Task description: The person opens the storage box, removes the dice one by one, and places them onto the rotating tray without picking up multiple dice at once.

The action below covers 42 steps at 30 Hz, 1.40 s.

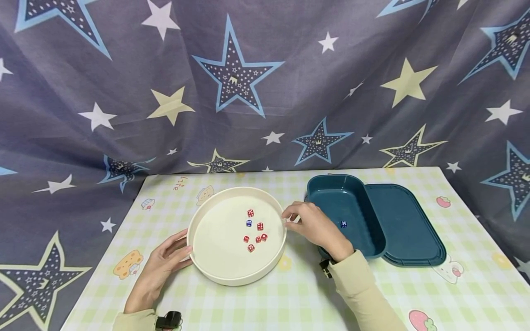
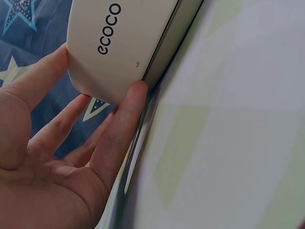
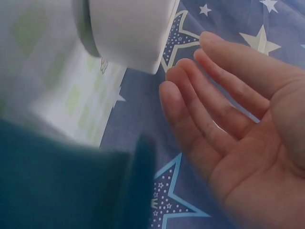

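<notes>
A round cream tray (image 1: pixel 223 271) stands on the table with several red dice (image 1: pixel 260 226) and one blue die (image 1: pixel 249 223) on its floor. My left hand (image 1: pixel 163 264) touches the tray's left outer wall with thumb and fingertips, fingers fairly straight. In the left wrist view those fingertips meet the wall (image 2: pixel 114 62) beside the printed word "ecoco". At the tray's right rim is my right hand (image 1: pixel 311 224), fingers loosely bent. Seen from the right wrist, this hand (image 3: pixel 238 114) holds nothing, and a gap shows between its fingertips and the tray (image 3: pixel 128 33).
A dark teal box (image 1: pixel 331 197) stands right of the tray, close by the right hand, with another blue die (image 1: pixel 344 224) inside. Its matching lid (image 1: pixel 410 225) lies partly beneath the box's right side. A star-patterned cloth (image 1: pixel 265 92) hangs behind the checked tabletop (image 1: pixel 232 308).
</notes>
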Motion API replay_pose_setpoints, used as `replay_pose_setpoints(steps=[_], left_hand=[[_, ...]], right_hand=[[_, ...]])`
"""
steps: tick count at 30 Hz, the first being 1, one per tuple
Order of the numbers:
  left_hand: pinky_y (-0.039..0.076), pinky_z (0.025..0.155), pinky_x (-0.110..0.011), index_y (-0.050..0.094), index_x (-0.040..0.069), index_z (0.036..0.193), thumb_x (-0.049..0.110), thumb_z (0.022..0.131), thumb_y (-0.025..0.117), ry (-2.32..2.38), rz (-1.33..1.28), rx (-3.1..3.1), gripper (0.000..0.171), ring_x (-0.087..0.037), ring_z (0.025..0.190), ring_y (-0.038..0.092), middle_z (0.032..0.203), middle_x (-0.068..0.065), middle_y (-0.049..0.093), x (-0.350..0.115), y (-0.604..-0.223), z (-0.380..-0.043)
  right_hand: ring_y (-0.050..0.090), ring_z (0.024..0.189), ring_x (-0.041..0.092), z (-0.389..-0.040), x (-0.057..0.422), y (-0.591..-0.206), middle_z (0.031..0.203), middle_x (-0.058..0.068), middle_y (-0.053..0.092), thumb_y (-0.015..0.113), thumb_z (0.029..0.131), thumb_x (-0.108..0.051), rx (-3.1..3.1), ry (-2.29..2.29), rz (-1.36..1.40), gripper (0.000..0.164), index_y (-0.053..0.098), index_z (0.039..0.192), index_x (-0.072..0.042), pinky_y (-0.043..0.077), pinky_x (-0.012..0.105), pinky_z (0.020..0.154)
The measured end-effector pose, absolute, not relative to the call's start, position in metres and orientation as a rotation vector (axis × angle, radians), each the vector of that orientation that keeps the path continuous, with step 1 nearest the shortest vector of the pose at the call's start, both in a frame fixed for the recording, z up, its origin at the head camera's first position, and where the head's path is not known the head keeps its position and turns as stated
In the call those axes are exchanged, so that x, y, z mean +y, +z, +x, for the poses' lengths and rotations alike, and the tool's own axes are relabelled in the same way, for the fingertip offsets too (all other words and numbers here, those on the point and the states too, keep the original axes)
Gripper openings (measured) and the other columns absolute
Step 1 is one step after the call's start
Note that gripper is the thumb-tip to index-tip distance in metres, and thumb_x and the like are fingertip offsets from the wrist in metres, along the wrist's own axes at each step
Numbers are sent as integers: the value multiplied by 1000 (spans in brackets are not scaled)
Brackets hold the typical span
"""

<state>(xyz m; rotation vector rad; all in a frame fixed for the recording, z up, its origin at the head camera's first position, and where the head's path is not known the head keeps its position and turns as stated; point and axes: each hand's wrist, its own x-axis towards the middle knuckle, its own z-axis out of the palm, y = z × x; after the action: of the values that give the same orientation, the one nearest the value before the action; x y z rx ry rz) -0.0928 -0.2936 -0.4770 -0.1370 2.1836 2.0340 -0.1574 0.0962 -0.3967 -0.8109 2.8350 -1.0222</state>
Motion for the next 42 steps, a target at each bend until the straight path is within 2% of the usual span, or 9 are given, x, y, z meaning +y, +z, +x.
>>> replay_pose_setpoints(steps=[7, 12, 28, 38, 42], left_hand=[[59, 93, -33, 37, 7, 152, 17, 97, 66, 2039, -120, 2186, 63, -9, 110, 66, 143, -17, 47, -293, -477, -92], [59, 94, -33, 37, 7, 152, 17, 97, 66, 2042, -122, 2182, 63, -10, 111, 66, 143, -18, 46, -293, -476, -92], [59, 94, -33, 36, 10, 153, 21, 97, 66, 2021, -127, 2182, 65, -9, 112, 65, 145, -17, 44, -294, -477, -92], [59, 94, -33, 36, 10, 153, 21, 97, 67, 2021, -137, 2172, 65, -9, 113, 64, 147, -19, 42, -294, -477, -93], [59, 94, -33, 36, 12, 154, 23, 97, 67, 2003, -147, 2187, 66, -8, 112, 64, 146, -16, 44, -296, -479, -94]], right_hand=[[67, 92, 24, -157, 109, -399, 105, 9, 71, 75, 88, -9, 2845, -1055, -781, 22, 72, 110, -5, 60, 36, 78], [65, 96, 30, -155, 118, -401, 108, 9, 68, 76, 88, -11, 2858, -1078, -720, 25, 71, 112, -6, 60, 38, 80], [63, 102, 28, -154, 150, -404, 115, 10, 66, 73, 91, -13, 2907, -1025, -621, 26, 70, 117, -8, 58, 37, 82], [62, 101, 30, -154, 172, -411, 112, 14, 65, 73, 91, -11, 2925, -1022, -560, 27, 69, 116, -4, 58, 40, 81], [63, 101, 31, -155, 181, -414, 112, 14, 66, 73, 90, -11, 2939, -1016, -547, 27, 70, 116, -2, 59, 42, 82]])
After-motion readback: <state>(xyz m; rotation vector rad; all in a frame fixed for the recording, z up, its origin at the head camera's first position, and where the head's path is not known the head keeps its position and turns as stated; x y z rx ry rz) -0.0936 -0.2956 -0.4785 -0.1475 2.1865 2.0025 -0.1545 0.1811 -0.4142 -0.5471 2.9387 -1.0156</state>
